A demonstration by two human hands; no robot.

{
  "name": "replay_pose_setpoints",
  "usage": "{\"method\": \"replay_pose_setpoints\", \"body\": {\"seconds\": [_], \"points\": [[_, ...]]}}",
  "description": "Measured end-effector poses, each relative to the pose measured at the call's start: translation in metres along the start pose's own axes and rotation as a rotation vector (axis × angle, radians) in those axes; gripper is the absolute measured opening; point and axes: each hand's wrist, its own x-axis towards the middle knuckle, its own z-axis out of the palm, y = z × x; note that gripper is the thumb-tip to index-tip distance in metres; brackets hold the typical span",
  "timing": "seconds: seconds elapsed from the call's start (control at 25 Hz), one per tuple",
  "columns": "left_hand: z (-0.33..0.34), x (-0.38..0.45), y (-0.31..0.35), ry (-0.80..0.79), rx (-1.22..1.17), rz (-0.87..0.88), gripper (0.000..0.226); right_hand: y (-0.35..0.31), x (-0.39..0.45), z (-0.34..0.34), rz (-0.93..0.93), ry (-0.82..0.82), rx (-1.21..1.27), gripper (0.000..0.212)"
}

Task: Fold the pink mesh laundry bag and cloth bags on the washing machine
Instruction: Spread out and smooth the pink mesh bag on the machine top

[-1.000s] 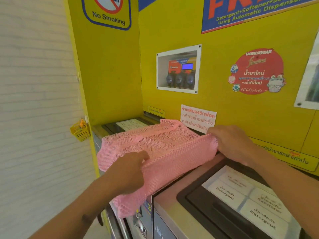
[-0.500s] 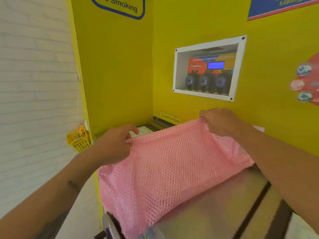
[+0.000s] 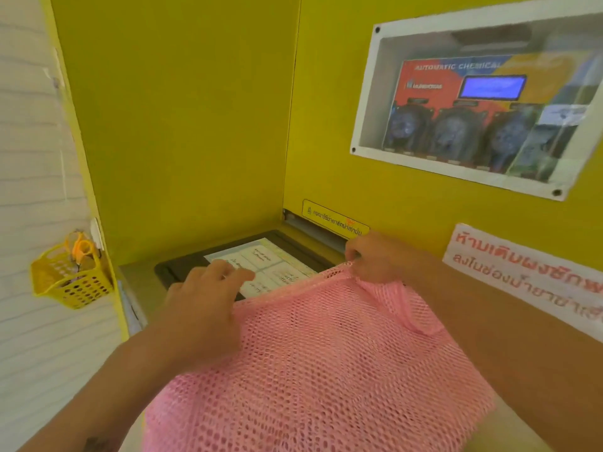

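The pink mesh laundry bag (image 3: 323,360) lies spread over the top of the washing machine (image 3: 140,278), its near part draped toward me. My left hand (image 3: 205,298) rests on the bag's far left edge, fingers partly extended, thumb side on the mesh. At the far right corner my right hand (image 3: 375,259) pinches the bag's hem. No cloth bags show in this view.
A labelled dark lid panel (image 3: 257,259) lies just beyond the bag. Yellow walls (image 3: 182,125) close in the corner, with a chemical dispenser window (image 3: 479,102) on the right wall. A small yellow basket (image 3: 70,275) hangs on the left.
My view has dipped and moved closer. Both hands carried the bag's top edge away from me, from the machine's front toward the back wall, and the mesh now lies flatter.
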Motion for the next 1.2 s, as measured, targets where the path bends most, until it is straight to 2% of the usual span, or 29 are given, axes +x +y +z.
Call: {"method": "replay_pose_setpoints", "body": {"seconds": [0.12, 0.2, 0.28, 0.32, 0.4, 0.52, 0.6, 0.64, 0.72, 0.8, 0.88, 0.96, 1.08, 1.12, 1.2], "points": [[0.008, -0.012, 0.042, 0.085, -0.161, 0.175, 0.060, 0.009, -0.010, -0.012, 0.044, -0.143, 0.067, 0.046], [0.022, -0.017, 0.054, 0.026, -0.232, 0.278, 0.049, 0.015, -0.023, -0.021, 0.100, -0.326, -0.042, 0.054], [0.037, -0.016, 0.054, -0.051, -0.194, 0.304, 0.045, 0.019, -0.034, -0.028, 0.121, -0.407, -0.175, 0.047], [0.042, -0.014, 0.052, -0.068, -0.170, 0.291, 0.046, 0.020, -0.036, -0.030, 0.124, -0.374, -0.236, 0.042], [0.048, -0.011, 0.050, -0.077, -0.127, 0.267, 0.050, 0.021, -0.038, -0.033, 0.112, -0.142, -0.372, 0.033], [0.050, -0.011, 0.051, -0.077, -0.087, 0.249, 0.054, 0.024, -0.032, -0.029, 0.110, 0.361, -0.657, 0.049], [0.049, -0.011, 0.052, -0.075, -0.050, 0.215, 0.060, 0.014, -0.036, -0.028, 0.092, 0.524, -0.664, 0.047], [0.048, -0.011, 0.053, -0.070, -0.038, 0.199, 0.062, 0.006, -0.042, -0.025, 0.079, 0.532, -0.601, 0.040], [0.048, -0.012, 0.054, -0.054, -0.015, 0.182, 0.067, -0.009, -0.058, -0.015, 0.078, 0.399, -0.374, 0.022], [0.050, -0.013, 0.054, -0.044, 0.005, 0.160, 0.074, -0.016, -0.075, 0.002, 0.135, 0.123, -0.242, 0.010], [0.047, -0.009, 0.052, -0.041, 0.050, 0.113, 0.076, -0.008, -0.084, 0.017, 0.218, -0.092, -0.235, 0.031], [0.035, 0.002, 0.048, -0.033, 0.137, 0.057, 0.073, 0.006, -0.087, 0.024, 0.288, -0.127, -0.176, 0.050], [0.022, 0.000, 0.052, 0.038, 0.138, 0.108, 0.067, 0.011, -0.098, 0.031, 0.222, 0.014, -0.116, 0.050], [0.022, -0.008, 0.057, 0.021, 0.078, 0.179, 0.067, 0.008, -0.105, 0.035, 0.186, 0.054, -0.119, 0.052], [0.027, -0.035, 0.069, -0.156, -0.036, 0.321, 0.072, 0.001, -0.123, 0.045, 0.137, 0.032, -0.102, 0.057]]}}
